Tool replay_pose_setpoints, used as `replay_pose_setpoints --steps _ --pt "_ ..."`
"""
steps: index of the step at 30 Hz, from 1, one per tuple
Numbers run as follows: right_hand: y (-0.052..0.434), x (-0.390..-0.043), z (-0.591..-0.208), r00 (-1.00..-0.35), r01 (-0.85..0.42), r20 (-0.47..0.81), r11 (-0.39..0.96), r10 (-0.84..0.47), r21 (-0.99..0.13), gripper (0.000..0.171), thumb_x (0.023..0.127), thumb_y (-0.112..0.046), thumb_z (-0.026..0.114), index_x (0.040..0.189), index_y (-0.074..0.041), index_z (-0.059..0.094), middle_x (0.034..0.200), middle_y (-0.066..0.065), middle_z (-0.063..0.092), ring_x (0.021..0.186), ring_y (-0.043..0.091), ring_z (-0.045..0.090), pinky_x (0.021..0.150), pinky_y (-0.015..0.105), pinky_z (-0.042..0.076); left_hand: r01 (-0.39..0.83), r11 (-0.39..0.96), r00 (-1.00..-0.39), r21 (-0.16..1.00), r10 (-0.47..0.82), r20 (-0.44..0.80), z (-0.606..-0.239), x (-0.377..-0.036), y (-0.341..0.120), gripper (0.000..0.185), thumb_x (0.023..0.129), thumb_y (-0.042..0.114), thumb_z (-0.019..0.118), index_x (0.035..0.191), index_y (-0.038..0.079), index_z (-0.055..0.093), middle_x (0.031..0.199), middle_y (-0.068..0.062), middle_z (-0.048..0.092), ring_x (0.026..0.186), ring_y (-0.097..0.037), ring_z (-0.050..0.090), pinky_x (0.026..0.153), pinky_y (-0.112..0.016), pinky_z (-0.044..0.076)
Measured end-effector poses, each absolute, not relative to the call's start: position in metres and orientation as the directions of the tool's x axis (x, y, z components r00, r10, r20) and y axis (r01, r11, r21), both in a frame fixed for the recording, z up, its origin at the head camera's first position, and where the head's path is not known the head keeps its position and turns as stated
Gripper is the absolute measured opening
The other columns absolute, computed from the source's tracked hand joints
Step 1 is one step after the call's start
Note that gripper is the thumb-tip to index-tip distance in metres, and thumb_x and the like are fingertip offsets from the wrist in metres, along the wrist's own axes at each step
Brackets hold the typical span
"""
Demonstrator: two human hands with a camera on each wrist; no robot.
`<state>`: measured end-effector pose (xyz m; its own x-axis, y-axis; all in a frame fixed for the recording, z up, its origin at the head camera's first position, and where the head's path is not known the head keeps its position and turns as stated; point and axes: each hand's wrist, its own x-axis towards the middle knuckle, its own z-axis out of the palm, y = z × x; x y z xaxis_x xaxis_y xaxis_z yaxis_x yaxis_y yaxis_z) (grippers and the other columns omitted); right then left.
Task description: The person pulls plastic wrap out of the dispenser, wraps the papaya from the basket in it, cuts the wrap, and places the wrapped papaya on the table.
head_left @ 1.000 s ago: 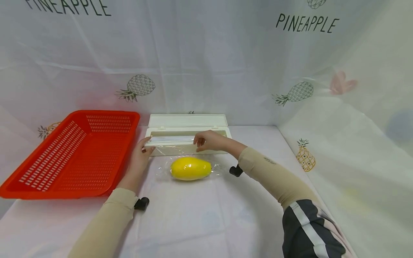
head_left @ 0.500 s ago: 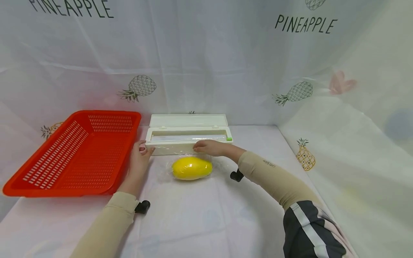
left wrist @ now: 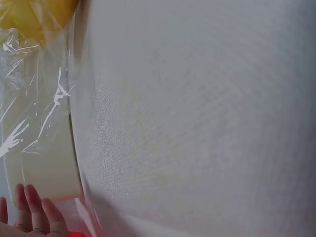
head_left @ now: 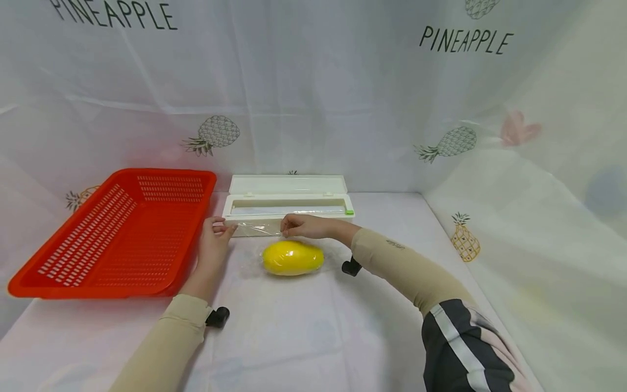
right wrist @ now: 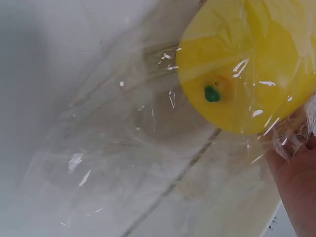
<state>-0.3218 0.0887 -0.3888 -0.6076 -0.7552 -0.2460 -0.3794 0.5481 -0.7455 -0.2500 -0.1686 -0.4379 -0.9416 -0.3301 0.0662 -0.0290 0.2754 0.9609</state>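
Hands pinching film over mango

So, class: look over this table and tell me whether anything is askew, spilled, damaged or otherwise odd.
Nothing is spilled or broken. The only untidy thing is the cling film, which lies creased and bunched around the yellow fruit rather than flat. The dispenser box sits open with its lid back, and the red basket stands upright beside it.

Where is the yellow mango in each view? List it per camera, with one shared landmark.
Head: yellow mango at centre, on the table before the white dispenser box.
Left wrist: only its edge, top-left corner.
Right wrist: upper right, filling the corner.
Shared landmark: the clear cling film around it.
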Motion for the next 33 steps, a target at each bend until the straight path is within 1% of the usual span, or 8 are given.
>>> replay_pose_setpoints --steps 4,7,10,13,17,23,28,33 --pt "0.093 -0.327 -0.385 -0.609 -0.405 -0.189 0.506 -0.771 -0.762 0.021 0.095 -0.018 0.061 0.113 -0.005 0.060 0.105 0.003 0.060 0.097 0.018 0.052 0.086 0.029 0.045 -0.047 0.273 -0.943 0.961 -0.329 0.047 -0.438 -0.251 -0.170 0.046 0.097 0.018 0.061 0.132 0.001 0.037 0.114 -0.020 0.050 0.103 -0.030 0.052 0.069 -0.015 0.042" --pt "0.096 -0.335 -0.379 -0.574 -0.420 -0.182 0.478 -0.798 -0.772 0.022 0.091 -0.010 0.067 0.110 0.000 0.062 0.104 0.006 0.062 0.092 0.019 0.053 0.082 0.028 0.047 -0.070 0.275 -0.945 0.959 -0.327 0.025 -0.438 -0.252 -0.171 0.047 0.098 0.020 0.060 0.133 0.002 0.036 0.116 -0.021 0.050 0.104 -0.030 0.052 0.072 -0.016 0.043" --pt "0.100 -0.340 -0.373 -0.541 -0.456 -0.230 0.512 -0.809 -0.728 0.019 0.088 -0.009 0.070 0.106 -0.003 0.068 0.104 0.007 0.065 0.085 0.017 0.053 0.075 0.026 0.048 -0.084 0.275 -0.946 0.958 -0.324 0.010 -0.438 -0.252 -0.172 0.047 0.098 0.021 0.060 0.134 0.003 0.036 0.116 -0.020 0.050 0.104 -0.029 0.052 0.073 -0.017 0.044" --pt "0.103 -0.341 -0.366 -0.534 -0.499 -0.273 0.559 -0.800 -0.662 0.019 0.087 -0.011 0.073 0.105 -0.009 0.072 0.104 0.006 0.067 0.082 0.016 0.052 0.073 0.025 0.047 -0.073 0.273 -0.949 0.959 -0.314 0.017 -0.439 -0.253 -0.172 0.045 0.098 0.021 0.060 0.133 0.002 0.039 0.115 -0.019 0.051 0.102 -0.027 0.052 0.073 -0.018 0.045" --pt "0.106 -0.335 -0.360 -0.569 -0.528 -0.255 0.585 -0.782 -0.615 0.029 0.084 -0.013 0.076 0.112 -0.006 0.071 0.109 0.007 0.068 0.091 0.019 0.054 0.079 0.027 0.047 -0.069 0.254 -0.958 0.965 -0.287 0.007 -0.441 -0.252 -0.173 0.040 0.099 0.023 0.059 0.130 0.003 0.044 0.113 -0.018 0.054 0.099 -0.030 0.055 0.077 -0.026 0.049" --pt "0.109 -0.313 -0.360 -0.628 -0.590 -0.165 0.603 -0.761 -0.536 0.055 0.077 -0.028 0.084 0.123 -0.003 0.064 0.118 0.009 0.062 0.109 0.029 0.056 0.092 0.034 0.047 -0.069 0.233 -0.969 0.970 -0.248 -0.009 -0.440 -0.251 -0.173 0.032 0.100 0.023 0.057 0.125 0.003 0.054 0.114 -0.022 0.062 0.098 -0.035 0.057 0.080 -0.035 0.050" --pt "0.110 -0.300 -0.364 -0.655 -0.633 -0.150 0.647 -0.740 -0.425 0.074 0.074 -0.038 0.086 0.133 -0.003 0.057 0.123 0.008 0.053 0.107 0.026 0.055 0.087 0.031 0.048 -0.095 0.245 -0.974 0.965 -0.221 -0.039 -0.437 -0.251 -0.175 0.029 0.101 0.022 0.055 0.124 0.006 0.058 0.116 -0.019 0.063 0.100 -0.033 0.057 0.086 -0.039 0.050" --pt "0.109 -0.297 -0.365 -0.667 -0.656 -0.120 0.655 -0.736 -0.375 0.071 0.076 -0.035 0.085 0.132 -0.003 0.058 0.126 0.011 0.053 0.103 0.027 0.057 0.084 0.029 0.049 -0.123 0.253 -0.978 0.960 -0.197 -0.073 -0.437 -0.248 -0.178 0.032 0.101 0.026 0.055 0.128 0.008 0.058 0.120 -0.018 0.063 0.103 -0.033 0.057 0.091 -0.040 0.049"
